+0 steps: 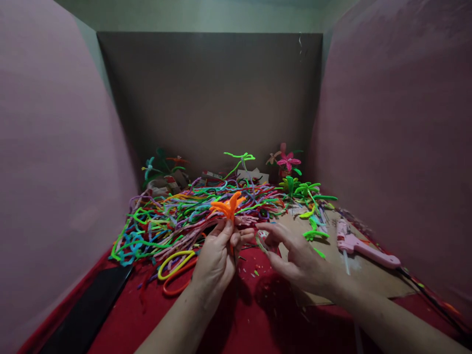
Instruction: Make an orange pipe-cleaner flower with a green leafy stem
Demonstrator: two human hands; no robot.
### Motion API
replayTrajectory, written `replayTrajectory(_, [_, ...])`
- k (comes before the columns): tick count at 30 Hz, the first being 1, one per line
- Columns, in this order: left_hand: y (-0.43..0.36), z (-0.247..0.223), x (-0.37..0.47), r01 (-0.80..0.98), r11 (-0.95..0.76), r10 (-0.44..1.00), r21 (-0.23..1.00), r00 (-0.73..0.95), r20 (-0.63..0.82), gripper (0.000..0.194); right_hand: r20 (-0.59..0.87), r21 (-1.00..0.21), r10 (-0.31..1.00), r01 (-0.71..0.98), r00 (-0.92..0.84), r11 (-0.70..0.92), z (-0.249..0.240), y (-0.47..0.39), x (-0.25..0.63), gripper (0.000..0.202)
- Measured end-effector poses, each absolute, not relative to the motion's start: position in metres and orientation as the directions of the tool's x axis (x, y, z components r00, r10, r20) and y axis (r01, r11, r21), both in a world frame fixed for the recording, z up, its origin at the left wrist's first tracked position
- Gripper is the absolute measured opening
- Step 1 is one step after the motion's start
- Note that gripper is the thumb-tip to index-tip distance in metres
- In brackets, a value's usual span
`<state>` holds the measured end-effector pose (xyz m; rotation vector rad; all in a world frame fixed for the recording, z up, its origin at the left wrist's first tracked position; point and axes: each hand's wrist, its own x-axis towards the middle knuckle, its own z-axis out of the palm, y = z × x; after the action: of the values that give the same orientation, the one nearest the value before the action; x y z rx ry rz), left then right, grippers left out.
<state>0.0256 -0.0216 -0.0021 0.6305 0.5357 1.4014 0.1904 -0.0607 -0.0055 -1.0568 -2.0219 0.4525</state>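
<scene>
My left hand [219, 255] is closed on an orange pipe-cleaner flower [229, 206], pinching it just below its petals, which point up and outward. Part of the stem is hidden behind my fingers. To the right, my right hand [295, 253] curls its thumb and fingers around a small pale roll of tape [262, 238]. A narrow gap separates the two hands. Behind the flower spreads a large heap of coloured pipe cleaners [177, 211].
A pink glue gun [363, 248] lies on a cardboard sheet [376, 280] at right, its cord trailing away. Green pipe-cleaner pieces [313, 231] lie nearby. Yellow and red looped handles [177, 265] sit left of my hand, near a flat black object [88, 305]. Finished flowers [287, 162] stand behind.
</scene>
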Motion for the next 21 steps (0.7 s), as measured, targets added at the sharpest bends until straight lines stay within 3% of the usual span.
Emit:
replayTrajectory(4, [-0.024, -0.001, 0.027, -0.721, 0.059, 0.993, 0.690, 0.115, 0.035, 0.011, 0.437, -0.622, 0.850, 0.584, -0.294, 0.522, 0.000, -0.062, 0.188, 0.039])
replayTrajectory(8, [-0.026, -0.003, 0.028, -0.724, 0.062, 0.989, 0.687, 0.139, 0.058, 0.014, 0.400, -0.699, 0.868, 0.514, -0.294, 0.497, 0.000, -0.057, 0.184, 0.023])
replayTrajectory(14, [-0.029, -0.004, 0.032, -0.716, 0.074, 0.989, 0.694, 0.140, 0.038, 0.017, 0.327, -0.814, 0.909, 0.413, -0.257, 0.409, -0.003, -0.049, 0.191, 0.023])
replayTrajectory(21, [-0.032, 0.000, 0.032, -0.554, 0.044, 0.986, 0.831, 0.156, 0.052, 0.020, 0.429, -0.795, 0.882, 0.381, -0.196, 0.472, 0.017, -0.050, 0.208, 0.021])
